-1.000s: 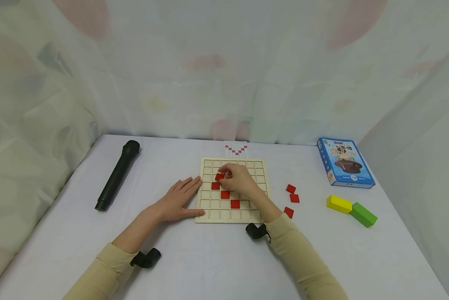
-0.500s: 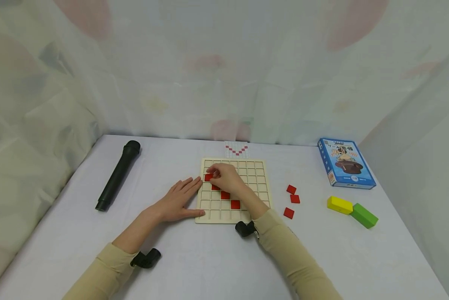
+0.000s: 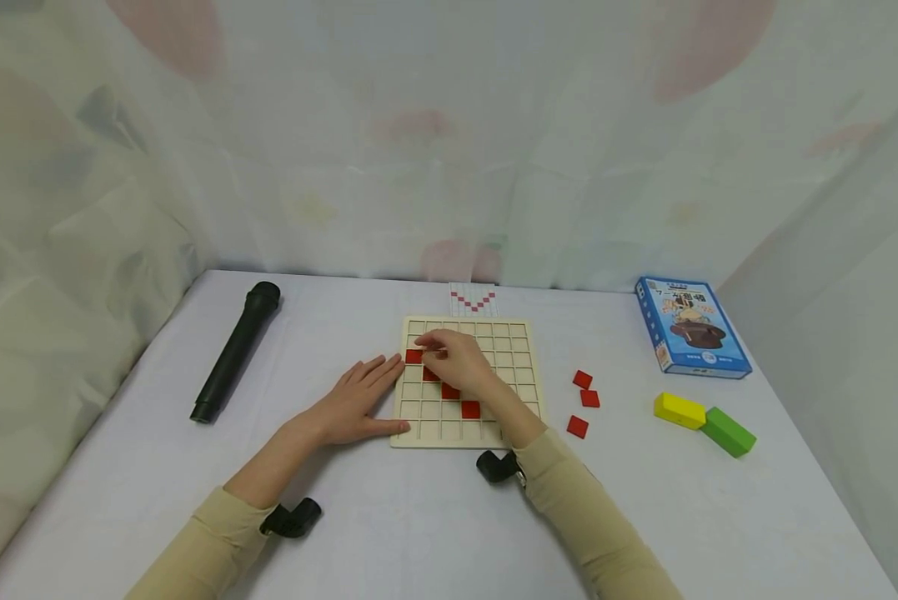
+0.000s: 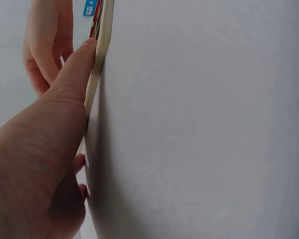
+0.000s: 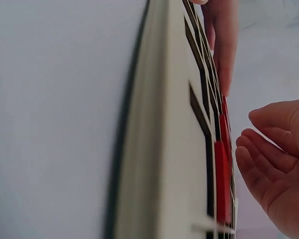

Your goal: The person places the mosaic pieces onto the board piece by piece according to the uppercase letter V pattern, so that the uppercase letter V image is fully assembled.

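The square wooden grid board (image 3: 411,429) lies on the white table. My left hand (image 3: 354,398) rests along its left edge, fingers straight and spread; in the left wrist view its thumb (image 4: 79,64) presses the board's rim. My right hand (image 3: 459,360) hovers over the upper left cells with fingers loosely bent. Just left of its fingertips a red tile (image 3: 413,356) lies in the leftmost column. Other red tiles (image 3: 470,409) step down diagonally to the right, two partly covered by the hand. The right wrist view shows nothing between the right fingers (image 5: 274,152), apart from the board.
Behind the board lies a card with a red V pattern (image 3: 474,299). Three loose red tiles (image 3: 578,427) lie to its right, then a yellow block (image 3: 679,410), a green block (image 3: 728,432) and a blue box (image 3: 692,327). A black microphone (image 3: 237,350) lies left.
My right hand has carried a red tile left to the leftmost column and let it go, then shifted slightly right. My left hand has stayed in place.
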The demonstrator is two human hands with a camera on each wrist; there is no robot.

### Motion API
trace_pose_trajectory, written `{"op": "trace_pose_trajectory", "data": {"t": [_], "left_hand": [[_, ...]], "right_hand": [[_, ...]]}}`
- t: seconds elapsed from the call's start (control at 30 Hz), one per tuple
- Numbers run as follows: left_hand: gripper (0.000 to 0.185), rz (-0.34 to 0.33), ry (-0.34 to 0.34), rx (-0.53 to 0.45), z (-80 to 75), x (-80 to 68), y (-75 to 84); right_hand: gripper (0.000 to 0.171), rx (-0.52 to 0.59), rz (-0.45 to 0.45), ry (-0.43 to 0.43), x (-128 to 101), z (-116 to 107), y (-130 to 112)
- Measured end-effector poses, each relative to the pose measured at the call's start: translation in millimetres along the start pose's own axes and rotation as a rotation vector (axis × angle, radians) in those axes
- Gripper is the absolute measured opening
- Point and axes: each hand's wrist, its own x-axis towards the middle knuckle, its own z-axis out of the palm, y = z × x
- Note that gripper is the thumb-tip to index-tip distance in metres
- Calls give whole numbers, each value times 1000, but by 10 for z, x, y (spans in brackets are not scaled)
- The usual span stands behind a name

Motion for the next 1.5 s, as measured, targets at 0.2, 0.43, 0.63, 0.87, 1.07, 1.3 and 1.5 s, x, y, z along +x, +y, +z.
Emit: {"op": "trace_pose_trajectory", "data": {"t": [0.2, 0.43, 0.63, 0.87, 1.07, 1.3, 1.5], "left_hand": [[101, -12, -4, 12, 9, 5, 7], [101, -6, -3, 11, 9, 6, 6], [101, -8, -2, 9, 20, 12, -12], [101, -7, 2, 9, 22, 12, -15], [100, -10, -2, 8, 24, 14, -8], [100, -11, -3, 15, 13, 9, -2], [100, -15, -7, -2, 0, 6, 15]], "right_hand": [[21, 47, 31, 58, -182, -209, 126], [21, 10, 104, 124, -465, -620, 362], [23, -97, 176, 152, -805, -970, 619], [27, -163, 301, 132, -1103, -1219, 819], [27, -206, 362, 109, -1202, -1305, 913], [26, -168, 344, 92, -1195, -1280, 961], [34, -162, 363, 105, -1205, -1258, 947]]}}
